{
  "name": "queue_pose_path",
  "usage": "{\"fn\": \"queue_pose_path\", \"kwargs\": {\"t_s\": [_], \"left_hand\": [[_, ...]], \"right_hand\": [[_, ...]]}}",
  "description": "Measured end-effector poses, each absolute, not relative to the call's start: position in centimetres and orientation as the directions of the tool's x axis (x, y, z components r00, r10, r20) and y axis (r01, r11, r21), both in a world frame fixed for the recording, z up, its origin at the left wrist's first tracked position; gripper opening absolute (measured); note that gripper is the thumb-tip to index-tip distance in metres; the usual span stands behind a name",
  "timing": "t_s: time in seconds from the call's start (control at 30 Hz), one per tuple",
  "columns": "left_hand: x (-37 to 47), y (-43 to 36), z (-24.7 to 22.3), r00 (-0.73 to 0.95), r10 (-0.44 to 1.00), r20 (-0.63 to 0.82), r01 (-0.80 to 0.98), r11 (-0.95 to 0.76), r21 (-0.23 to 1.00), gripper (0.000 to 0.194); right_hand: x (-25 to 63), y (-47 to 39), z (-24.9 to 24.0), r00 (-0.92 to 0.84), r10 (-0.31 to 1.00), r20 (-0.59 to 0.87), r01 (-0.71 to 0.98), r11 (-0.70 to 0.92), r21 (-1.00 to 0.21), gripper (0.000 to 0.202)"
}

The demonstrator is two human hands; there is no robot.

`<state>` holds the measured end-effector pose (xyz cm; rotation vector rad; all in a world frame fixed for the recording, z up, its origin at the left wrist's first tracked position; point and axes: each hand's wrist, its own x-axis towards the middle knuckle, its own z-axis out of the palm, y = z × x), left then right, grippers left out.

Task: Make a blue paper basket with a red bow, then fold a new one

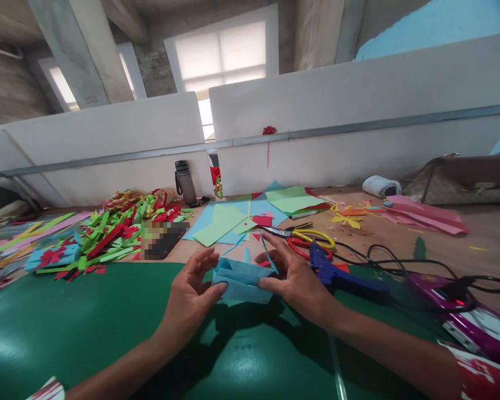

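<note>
A small light-blue folded paper box (244, 280) is held between my two hands above the green mat (108, 322). My left hand (194, 289) grips its left end, with the thumb on the near face and the fingers curled behind. At the right end, my right hand (294, 278) pinches the paper with its thumb, the fingers bent over the far side. Thin blue paper strips (269, 253) stick up near the right fingers. Folds and an opening show along the top of the box.
Blue glue gun (337, 275), yellow- and red-handled scissors (314, 239) and black cables lie right of my hands, with a purple power strip (454, 305) beyond. Paper sheets (220, 222) lie ahead. At left are green and red scraps (116, 228), a dark phone (170, 239) and a bottle (185, 183).
</note>
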<state>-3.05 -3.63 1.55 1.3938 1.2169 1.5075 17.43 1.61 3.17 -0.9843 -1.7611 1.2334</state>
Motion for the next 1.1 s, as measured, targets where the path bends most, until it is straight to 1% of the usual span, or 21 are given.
{"fn": "queue_pose_path", "kwargs": {"t_s": [0.07,0.13,0.23,0.33,0.5,0.63,0.77,0.83,0.93,1.1], "left_hand": [[-2.8,-3.5,1.7,-0.073,0.979,0.188,-0.002,-0.189,0.982,0.065],[-2.6,-3.3,1.7,-0.025,0.995,0.097,-0.043,-0.098,0.994,0.064],[-2.3,-2.9,1.3,-0.004,1.0,0.002,-0.108,-0.003,0.994,0.057],[-2.1,-2.5,0.8,0.017,0.999,-0.048,-0.177,0.05,0.983,0.052],[-2.2,-2.4,0.5,0.027,0.997,-0.074,-0.208,0.078,0.975,0.047],[-2.3,-2.4,0.3,0.031,0.996,-0.081,-0.219,0.086,0.972,0.046],[-2.3,-2.2,0.1,0.027,0.997,-0.071,-0.23,0.076,0.97,0.045],[-2.3,-2.2,0.1,0.017,0.997,-0.073,-0.225,0.075,0.971,0.045],[-2.3,-2.3,0.2,0.003,0.997,-0.082,-0.215,0.081,0.973,0.046],[-2.0,-2.5,0.2,0.004,0.995,-0.095,-0.209,0.094,0.973,0.047]], "right_hand": [[17.4,1.7,3.0,-0.404,0.899,0.167,0.154,0.247,-0.957,0.087],[17.5,1.9,2.6,-0.402,0.893,0.205,0.14,0.281,-0.949,0.085],[17.6,2.1,2.2,-0.419,0.855,0.306,0.17,0.405,-0.899,0.066],[17.7,2.1,2.1,-0.437,0.817,0.377,0.219,0.503,-0.836,0.045],[17.7,2.3,2.0,-0.421,0.805,0.418,0.28,0.554,-0.784,0.032],[17.7,2.5,1.9,-0.403,0.778,0.482,0.283,0.606,-0.743,0.023],[17.7,2.5,2.0,-0.423,0.755,0.501,0.285,0.635,-0.718,0.017],[17.6,2.3,2.1,-0.446,0.749,0.49,0.295,0.639,-0.71,0.015],[17.5,1.9,2.2,-0.474,0.748,0.465,0.334,0.641,-0.691,0.019],[17.2,1.7,2.4,-0.487,0.711,0.507,0.376,0.695,-0.613,0.02]]}}
